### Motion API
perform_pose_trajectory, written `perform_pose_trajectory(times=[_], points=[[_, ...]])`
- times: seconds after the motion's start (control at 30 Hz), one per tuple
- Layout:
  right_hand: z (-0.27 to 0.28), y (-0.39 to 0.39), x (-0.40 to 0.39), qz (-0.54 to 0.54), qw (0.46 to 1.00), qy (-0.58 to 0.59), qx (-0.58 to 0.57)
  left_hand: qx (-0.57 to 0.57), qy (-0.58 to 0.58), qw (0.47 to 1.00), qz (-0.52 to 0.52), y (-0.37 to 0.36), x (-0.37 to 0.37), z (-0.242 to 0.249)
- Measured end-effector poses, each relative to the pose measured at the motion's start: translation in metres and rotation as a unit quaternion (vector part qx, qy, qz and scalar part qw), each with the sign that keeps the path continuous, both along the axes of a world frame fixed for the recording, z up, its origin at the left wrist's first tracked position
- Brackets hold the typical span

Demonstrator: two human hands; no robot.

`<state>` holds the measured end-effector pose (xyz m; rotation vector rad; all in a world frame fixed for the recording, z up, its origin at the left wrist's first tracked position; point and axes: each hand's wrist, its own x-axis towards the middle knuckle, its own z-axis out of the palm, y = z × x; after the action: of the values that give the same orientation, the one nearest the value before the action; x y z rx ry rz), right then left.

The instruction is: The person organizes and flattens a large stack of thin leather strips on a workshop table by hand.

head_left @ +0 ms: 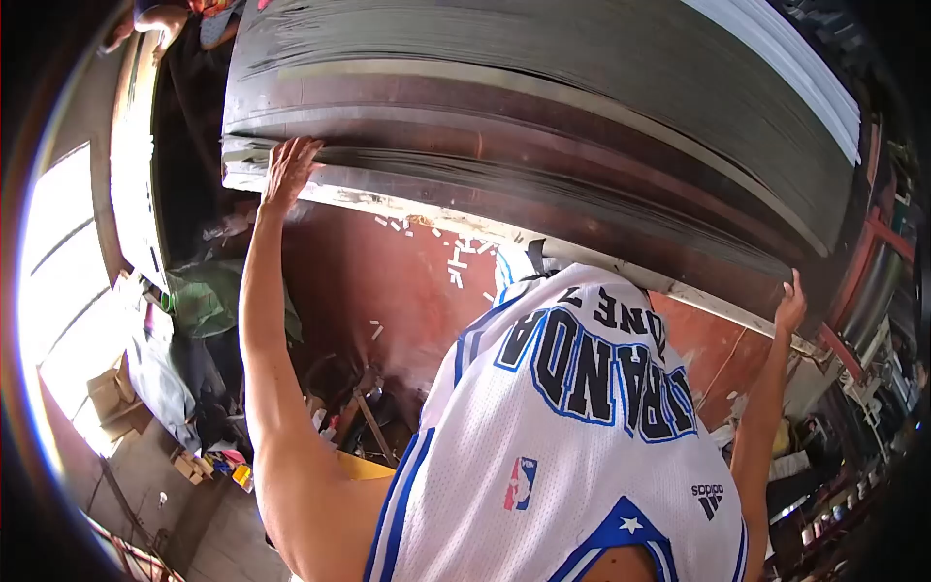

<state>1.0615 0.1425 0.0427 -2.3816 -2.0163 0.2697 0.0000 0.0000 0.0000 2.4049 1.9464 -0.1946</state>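
Note:
My left hand lies over the left end of a bundle of long thin dark strips, its fingers stretched across them. The bundle runs along the near side of a brown worktable. At its other end, my right hand rests at the table's near edge with fingers extended upward. Neither hand visibly closes round the strips, though the undersides of the fingers are hidden. Farther back, a wider layer of dark grey strips covers the tabletop.
White sheets lie along the far right edge. Small white scraps are scattered on the red surface below the table. Another person's arm shows at upper left. A green bag and cardboard boxes stand at left.

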Motion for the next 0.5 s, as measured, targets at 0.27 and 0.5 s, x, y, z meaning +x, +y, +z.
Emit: perform_pose_trajectory(times=[0.27, 0.5], points=[[-0.020, -0.022, -0.124, 0.146, 0.978, 0.020, 0.147, -0.042, 0.020, 0.993, 0.104, -0.024, -0.112, 0.008], [-0.006, -0.034, -0.132, 0.111, 0.987, -0.021, 0.115, -0.045, 0.110, 0.986, 0.113, -0.037, -0.115, 0.001]])
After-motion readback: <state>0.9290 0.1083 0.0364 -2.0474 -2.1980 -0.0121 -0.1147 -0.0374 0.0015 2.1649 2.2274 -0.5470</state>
